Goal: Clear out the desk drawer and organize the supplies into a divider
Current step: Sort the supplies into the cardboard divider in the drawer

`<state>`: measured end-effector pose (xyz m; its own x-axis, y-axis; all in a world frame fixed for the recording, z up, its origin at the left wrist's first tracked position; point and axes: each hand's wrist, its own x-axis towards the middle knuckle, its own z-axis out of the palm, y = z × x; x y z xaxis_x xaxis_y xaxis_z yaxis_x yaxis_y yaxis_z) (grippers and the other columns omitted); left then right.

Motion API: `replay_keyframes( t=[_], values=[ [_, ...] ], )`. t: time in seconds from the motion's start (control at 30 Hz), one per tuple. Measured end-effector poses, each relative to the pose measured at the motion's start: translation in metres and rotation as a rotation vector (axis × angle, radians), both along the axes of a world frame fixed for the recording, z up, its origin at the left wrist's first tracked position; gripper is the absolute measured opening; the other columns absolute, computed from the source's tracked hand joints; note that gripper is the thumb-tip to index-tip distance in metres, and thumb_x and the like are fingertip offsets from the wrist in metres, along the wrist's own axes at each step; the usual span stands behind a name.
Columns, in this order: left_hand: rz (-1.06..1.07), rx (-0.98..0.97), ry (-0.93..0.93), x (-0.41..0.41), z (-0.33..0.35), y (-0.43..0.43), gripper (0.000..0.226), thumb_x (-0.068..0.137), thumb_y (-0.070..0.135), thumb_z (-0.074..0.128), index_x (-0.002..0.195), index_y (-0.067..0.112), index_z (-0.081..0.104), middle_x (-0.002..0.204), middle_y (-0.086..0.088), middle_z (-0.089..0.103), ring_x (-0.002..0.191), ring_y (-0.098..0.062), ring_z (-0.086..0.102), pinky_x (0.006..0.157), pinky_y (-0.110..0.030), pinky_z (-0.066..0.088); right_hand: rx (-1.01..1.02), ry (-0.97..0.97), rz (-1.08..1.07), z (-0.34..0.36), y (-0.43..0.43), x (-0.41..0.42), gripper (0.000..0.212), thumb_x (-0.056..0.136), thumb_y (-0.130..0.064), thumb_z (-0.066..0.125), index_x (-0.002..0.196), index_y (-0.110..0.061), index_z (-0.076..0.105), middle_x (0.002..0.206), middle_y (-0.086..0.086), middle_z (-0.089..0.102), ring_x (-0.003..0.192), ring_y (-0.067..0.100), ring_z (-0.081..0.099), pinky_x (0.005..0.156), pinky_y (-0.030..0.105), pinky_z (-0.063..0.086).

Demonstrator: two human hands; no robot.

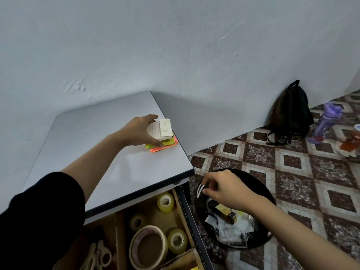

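Observation:
My left hand [140,131] reaches across the grey desk top [93,145] and holds a small white lined notepad [163,129] on top of a stack of neon sticky notes [167,143] near the desk's right edge. My right hand [224,189] hovers over a black waste bin [259,184] and pinches a thin white strip [199,189]. Below the desk, the open drawer holds a cardboard divider [116,230] with several tape rolls [165,202] in one compartment and pale scissors [101,252] in another.
The bin holds crumpled paper and a small black-and-gold box [224,211]. A dark backpack [290,112] leans on the wall at the right, with a purple bottle [325,121] beside it on the patterned tile floor [292,162].

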<state>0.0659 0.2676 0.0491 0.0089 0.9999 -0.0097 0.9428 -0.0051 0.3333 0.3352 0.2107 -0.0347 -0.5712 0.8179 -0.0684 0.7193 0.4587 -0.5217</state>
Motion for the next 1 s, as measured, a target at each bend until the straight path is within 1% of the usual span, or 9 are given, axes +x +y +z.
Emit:
replay_keyframes(
  t=[0.2,0.37,0.43,0.5,0.6,0.7,0.8,0.9,1.0],
  values=[
    [0.052,0.030,-0.106,-0.013,0.005,-0.022,0.092,0.066,0.037,0.082,0.143,0.020,0.034,0.138,-0.002,0.046,0.122,-0.021,0.043,0.085,-0.023,0.039,0.100,0.031,-0.089,0.026,0.006,-0.021,0.017,0.089,-0.032,0.061,0.099,-0.020,0.067,0.086,-0.008,0.065,0.074,0.007,0.058,0.077,0.027,0.052],
    [0.124,0.043,-0.165,-0.026,0.008,-0.056,0.087,0.067,0.030,0.082,0.141,0.013,0.039,0.137,-0.005,0.047,0.124,-0.020,0.044,0.098,-0.025,0.035,0.245,0.168,-0.162,0.060,0.034,-0.062,0.016,0.083,-0.029,0.069,0.090,-0.015,0.071,0.086,0.001,0.069,0.080,0.017,0.059,0.070,0.025,0.042],
    [0.127,-0.001,-0.116,-0.033,0.004,-0.071,0.085,0.067,0.030,0.082,0.139,0.011,0.040,0.136,-0.005,0.048,0.122,-0.020,0.045,0.097,-0.025,0.035,0.268,0.150,-0.091,0.068,0.050,-0.082,0.034,0.076,-0.029,0.074,0.107,-0.016,0.067,0.105,0.001,0.067,0.096,0.019,0.060,0.075,0.025,0.040],
    [0.114,-0.063,-0.060,-0.042,-0.004,-0.088,0.086,0.067,0.033,0.082,0.139,0.011,0.040,0.136,-0.004,0.047,0.122,-0.020,0.044,0.096,-0.023,0.034,0.238,0.098,-0.008,0.073,0.064,-0.097,0.066,0.072,-0.029,0.078,0.131,-0.017,0.052,0.132,0.003,0.054,0.117,0.021,0.053,0.089,0.024,0.037],
    [0.102,-0.139,-0.023,-0.058,-0.014,-0.109,0.090,0.065,0.037,0.083,0.139,0.011,0.038,0.137,-0.003,0.045,0.124,-0.018,0.042,0.098,-0.024,0.033,0.185,-0.025,0.057,0.076,0.081,-0.115,0.092,0.068,-0.030,0.082,0.145,-0.014,0.034,0.150,0.004,0.036,0.136,0.020,0.035,0.104,0.024,0.028],
    [0.080,-0.148,-0.011,-0.067,-0.018,-0.119,0.093,0.063,0.039,0.084,0.139,0.012,0.038,0.135,-0.003,0.044,0.123,-0.017,0.040,0.097,-0.020,0.030,0.136,-0.121,0.073,0.071,0.090,-0.126,0.096,0.067,-0.031,0.082,0.146,-0.014,0.030,0.151,0.004,0.034,0.136,0.020,0.034,0.104,0.023,0.028],
    [0.052,-0.169,0.049,-0.069,-0.019,-0.122,0.097,0.060,0.048,0.082,0.140,0.013,0.038,0.136,-0.003,0.039,0.125,-0.017,0.037,0.095,-0.017,0.027,0.052,-0.093,0.056,0.068,0.096,-0.133,0.093,0.066,-0.026,0.083,0.144,-0.014,0.034,0.147,0.006,0.039,0.132,0.022,0.039,0.101,0.024,0.032],
    [0.052,-0.198,0.089,-0.070,-0.019,-0.127,0.116,0.046,0.071,0.074,0.141,0.015,0.037,0.137,-0.001,0.038,0.125,-0.017,0.033,0.099,-0.022,0.028,0.048,-0.120,0.071,0.070,0.098,-0.138,0.091,0.066,-0.023,0.083,0.143,-0.012,0.035,0.145,0.006,0.040,0.131,0.022,0.039,0.099,0.024,0.033],
    [0.077,-0.184,0.136,-0.069,-0.018,-0.130,0.117,0.046,0.075,0.070,0.141,0.016,0.037,0.136,-0.001,0.039,0.125,-0.017,0.035,0.101,-0.028,0.032,0.060,-0.166,0.090,0.074,0.100,-0.140,0.091,0.066,-0.024,0.084,0.143,-0.012,0.037,0.145,0.006,0.040,0.131,0.022,0.039,0.098,0.023,0.033]
  ],
)
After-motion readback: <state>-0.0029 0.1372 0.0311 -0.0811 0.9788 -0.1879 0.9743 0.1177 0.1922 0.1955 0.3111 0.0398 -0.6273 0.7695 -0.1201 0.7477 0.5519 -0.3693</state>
